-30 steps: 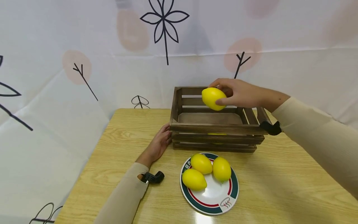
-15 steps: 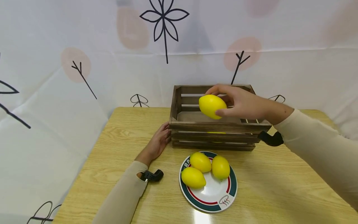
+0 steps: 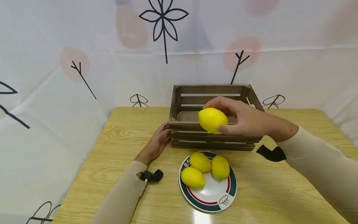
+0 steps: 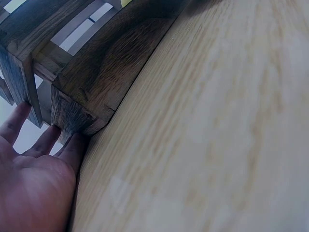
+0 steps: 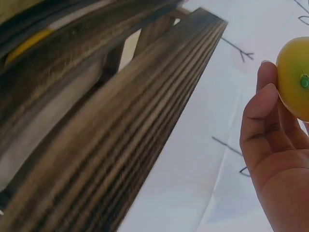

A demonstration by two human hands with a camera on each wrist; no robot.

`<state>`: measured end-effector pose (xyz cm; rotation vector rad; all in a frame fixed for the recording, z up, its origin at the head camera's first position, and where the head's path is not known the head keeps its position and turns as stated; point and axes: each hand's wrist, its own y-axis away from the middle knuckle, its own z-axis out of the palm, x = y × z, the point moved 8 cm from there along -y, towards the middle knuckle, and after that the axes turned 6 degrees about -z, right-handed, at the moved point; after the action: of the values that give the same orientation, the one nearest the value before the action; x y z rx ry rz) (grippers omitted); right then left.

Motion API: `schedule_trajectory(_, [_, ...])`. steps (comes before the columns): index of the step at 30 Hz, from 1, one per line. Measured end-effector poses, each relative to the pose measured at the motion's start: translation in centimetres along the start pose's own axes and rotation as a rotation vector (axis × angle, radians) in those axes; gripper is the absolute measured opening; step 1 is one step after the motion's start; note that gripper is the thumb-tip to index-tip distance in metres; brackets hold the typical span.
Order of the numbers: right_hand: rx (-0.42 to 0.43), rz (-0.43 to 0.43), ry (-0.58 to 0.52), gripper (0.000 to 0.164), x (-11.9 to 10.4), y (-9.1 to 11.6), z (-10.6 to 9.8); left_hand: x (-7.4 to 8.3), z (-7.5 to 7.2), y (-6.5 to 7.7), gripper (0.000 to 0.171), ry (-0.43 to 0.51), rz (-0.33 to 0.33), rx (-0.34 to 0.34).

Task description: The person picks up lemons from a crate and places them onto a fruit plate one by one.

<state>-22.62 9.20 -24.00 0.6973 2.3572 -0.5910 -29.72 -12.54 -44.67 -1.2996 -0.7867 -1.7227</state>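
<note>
My right hand (image 3: 246, 119) pinches a yellow lemon (image 3: 212, 120) between thumb and fingers. In the head view the lemon overlaps the front rail of a brown slatted wooden crate (image 3: 183, 126). The right wrist view shows the green stem end of this lemon (image 5: 294, 79) above the palm. With fingers extended, my left hand (image 3: 158, 143) touches the crate's left end; its fingertips meet the wood in the left wrist view. Part of another yellow lemon (image 5: 29, 44) shows through the crate's front slats, the rest hidden.
In front of the crate stands a white plate (image 3: 209, 194) with a green and red rim. Three lemons (image 3: 193, 177) lie on its far and left part. The wooden table (image 3: 120, 137) ends at a patterned white cloth (image 3: 112, 62) behind.
My right hand has brought the lemon down and toward me, from over the crate's inside to its front rail. The left hand stays at the crate's left end.
</note>
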Motion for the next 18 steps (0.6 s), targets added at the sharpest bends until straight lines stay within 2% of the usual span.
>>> schedule_trajectory(4, [0.004, -0.048, 0.011, 0.057, -0.4, 0.5, 0.8, 0.1, 0.0, 0.0, 0.057, -0.009, -0.002, 0.005])
schedule_trajectory(11, [-0.016, -0.103, -0.059, 0.055, -0.7, 1.4, 2.6, 0.0, -0.1, -0.1, 0.055, 0.001, 0.002, 0.008])
schedule_trajectory(18, [-0.034, -0.117, -0.092, 0.057, -0.5, 2.0, 4.4, -0.3, -0.3, -0.2, 0.053, 0.007, -0.011, 0.021])
